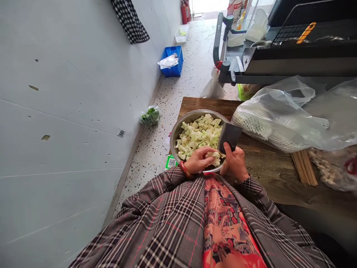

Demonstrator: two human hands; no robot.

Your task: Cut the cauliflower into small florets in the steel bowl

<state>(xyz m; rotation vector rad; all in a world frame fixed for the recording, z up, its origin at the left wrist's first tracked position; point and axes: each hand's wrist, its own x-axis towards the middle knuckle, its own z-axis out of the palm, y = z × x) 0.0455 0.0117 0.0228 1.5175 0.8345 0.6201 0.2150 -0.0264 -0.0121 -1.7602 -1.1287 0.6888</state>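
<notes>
A round metal bowl [173, 143] full of pale cauliflower florets [196, 136] stands at the wooden table's left end. Over the bowl's near side, my left hand [198, 160], with a red bracelet at the wrist, has its fingers closed on a cauliflower piece [216, 158]. My right hand [235, 162] grips a dark, wide-bladed cleaver [230, 136] at the bowl's right rim. The blade points away from me, just above the held piece. The cleaver's handle is hidden inside my right hand.
Clear plastic bags [279, 115] lie on the wooden table [259, 156] at the right, beside wooden sticks [304, 167]. Behind stands a dark metal cart [290, 63]. Bagged greens [150, 116] and a blue crate [173, 69] rest on the floor by the left wall.
</notes>
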